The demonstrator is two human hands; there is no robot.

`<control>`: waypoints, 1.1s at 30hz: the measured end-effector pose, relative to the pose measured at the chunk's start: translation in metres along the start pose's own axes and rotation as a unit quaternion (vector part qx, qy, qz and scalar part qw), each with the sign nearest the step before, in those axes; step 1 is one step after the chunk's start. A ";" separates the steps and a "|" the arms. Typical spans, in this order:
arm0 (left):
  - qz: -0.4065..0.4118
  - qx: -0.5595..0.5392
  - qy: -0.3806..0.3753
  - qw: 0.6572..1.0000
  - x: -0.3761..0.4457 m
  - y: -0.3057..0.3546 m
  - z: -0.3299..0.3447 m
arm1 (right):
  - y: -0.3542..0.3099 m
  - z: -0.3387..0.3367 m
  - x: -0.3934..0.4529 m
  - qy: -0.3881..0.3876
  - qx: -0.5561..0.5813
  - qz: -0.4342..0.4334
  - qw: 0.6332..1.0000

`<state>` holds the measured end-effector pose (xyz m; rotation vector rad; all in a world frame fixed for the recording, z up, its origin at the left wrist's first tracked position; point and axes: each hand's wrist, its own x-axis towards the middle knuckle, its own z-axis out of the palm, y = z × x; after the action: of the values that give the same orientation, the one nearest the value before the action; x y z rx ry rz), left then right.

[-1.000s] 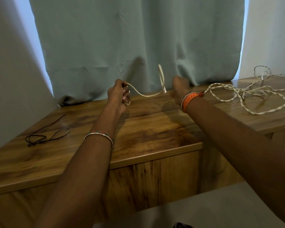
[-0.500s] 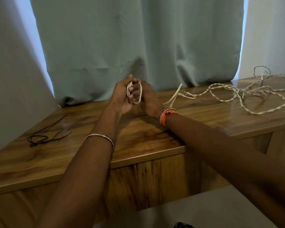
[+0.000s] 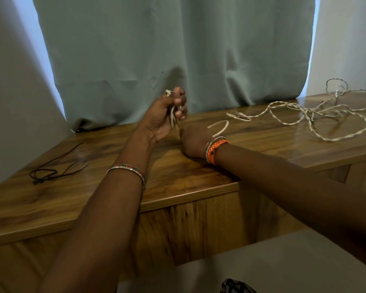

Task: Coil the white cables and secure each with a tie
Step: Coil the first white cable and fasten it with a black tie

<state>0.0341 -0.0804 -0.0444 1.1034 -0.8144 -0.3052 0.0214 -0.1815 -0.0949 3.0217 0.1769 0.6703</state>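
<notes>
While curled round white cable (image 3: pixel 173 115) loops, left hand (image 3: pixel 165 115) above table (image 3: pixel 178 176).

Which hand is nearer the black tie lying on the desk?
Left. The left hand is raised over the desk's middle, gripping coiled white cable, well right of the black tie. The right hand is farther right still, near the loose cable.

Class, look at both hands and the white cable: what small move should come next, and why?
Probably the right hand should draw up more cable and lay another loop into the left hand, which grips a small coil. Much loose cable remains on the table.
</notes>
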 end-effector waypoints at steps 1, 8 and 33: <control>0.011 0.012 0.019 1.000 0.001 0.000 -0.003 | -0.005 -0.003 -0.008 0.009 -0.019 -0.011 1.000; 0.024 0.074 0.083 0.993 0.004 -0.009 -0.010 | -0.011 -0.026 -0.063 0.072 -0.014 -0.097 0.993; -0.088 -0.126 -0.030 0.988 -0.006 -0.009 0.016 | 0.066 -0.077 0.001 0.212 0.194 -0.117 0.951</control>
<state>0.0200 -0.0916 -0.0521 0.9322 -0.7116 -0.5764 -0.0035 -0.2453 -0.0207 3.0709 0.7512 1.3934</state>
